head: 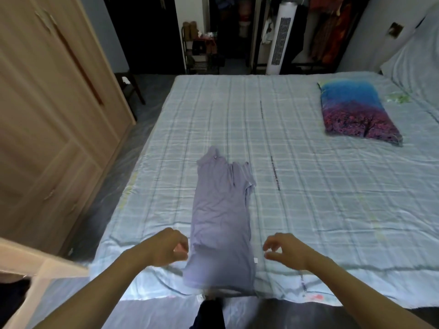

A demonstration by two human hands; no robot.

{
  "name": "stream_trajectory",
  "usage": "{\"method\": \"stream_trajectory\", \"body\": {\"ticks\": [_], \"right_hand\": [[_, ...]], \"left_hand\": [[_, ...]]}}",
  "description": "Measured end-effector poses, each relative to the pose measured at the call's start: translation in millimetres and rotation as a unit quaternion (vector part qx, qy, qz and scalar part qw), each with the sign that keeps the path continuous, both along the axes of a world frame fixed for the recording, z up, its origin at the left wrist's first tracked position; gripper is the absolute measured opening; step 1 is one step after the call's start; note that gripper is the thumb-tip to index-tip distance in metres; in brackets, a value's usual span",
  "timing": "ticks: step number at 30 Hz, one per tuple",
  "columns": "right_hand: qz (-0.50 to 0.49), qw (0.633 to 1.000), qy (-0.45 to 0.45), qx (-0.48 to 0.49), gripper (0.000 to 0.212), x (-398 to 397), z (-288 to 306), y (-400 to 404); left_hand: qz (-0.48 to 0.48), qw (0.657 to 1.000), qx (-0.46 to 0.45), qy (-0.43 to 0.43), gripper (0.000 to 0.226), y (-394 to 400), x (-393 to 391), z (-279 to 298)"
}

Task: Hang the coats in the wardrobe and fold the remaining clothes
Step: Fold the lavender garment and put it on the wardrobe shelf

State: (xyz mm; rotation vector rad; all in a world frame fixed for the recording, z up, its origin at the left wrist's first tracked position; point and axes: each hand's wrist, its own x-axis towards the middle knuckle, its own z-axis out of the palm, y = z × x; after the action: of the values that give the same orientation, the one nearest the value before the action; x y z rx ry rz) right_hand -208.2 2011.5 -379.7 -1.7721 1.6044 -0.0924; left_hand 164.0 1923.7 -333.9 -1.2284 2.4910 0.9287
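Observation:
A lavender T-shirt lies lengthwise on the checked bed sheet, folded into a narrow strip, its collar end far from me and its hem at the bed's near edge. My left hand hovers just left of the shirt's lower part, fingers curled and apart, holding nothing. My right hand hovers just right of it, fingers spread, also holding nothing. Neither hand touches the cloth.
A wooden wardrobe stands to the left, one door edge swung open near my left arm. A blue and purple pillow lies at the bed's far right. A white tower fan and hanging clothes stand beyond the bed.

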Motion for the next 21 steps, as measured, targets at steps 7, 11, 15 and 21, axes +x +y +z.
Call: {"method": "stream_trajectory", "body": {"ticks": [7,11,15,21], "right_hand": [[-0.137,0.986,-0.078,-0.049,0.005,-1.6,17.4,-47.2],[-0.194,0.975,-0.097,-0.039,0.007,1.5,11.2,-81.1],[-0.244,0.965,-0.097,-0.026,0.009,6.1,-7.3,-124.5],[-0.360,0.927,-0.107,0.026,0.009,10.3,-52.5,-189.6]], "left_hand": [[0.064,0.995,-0.027,0.068,0.006,-40.3,-18.7,2.3],[0.065,0.995,-0.001,0.075,0.007,-73.3,-25.6,-11.0],[0.062,0.995,0.009,0.083,0.007,-120.9,-34.8,-34.8],[0.088,0.993,0.028,0.073,0.017,-201.6,-60.9,-85.4]]}}
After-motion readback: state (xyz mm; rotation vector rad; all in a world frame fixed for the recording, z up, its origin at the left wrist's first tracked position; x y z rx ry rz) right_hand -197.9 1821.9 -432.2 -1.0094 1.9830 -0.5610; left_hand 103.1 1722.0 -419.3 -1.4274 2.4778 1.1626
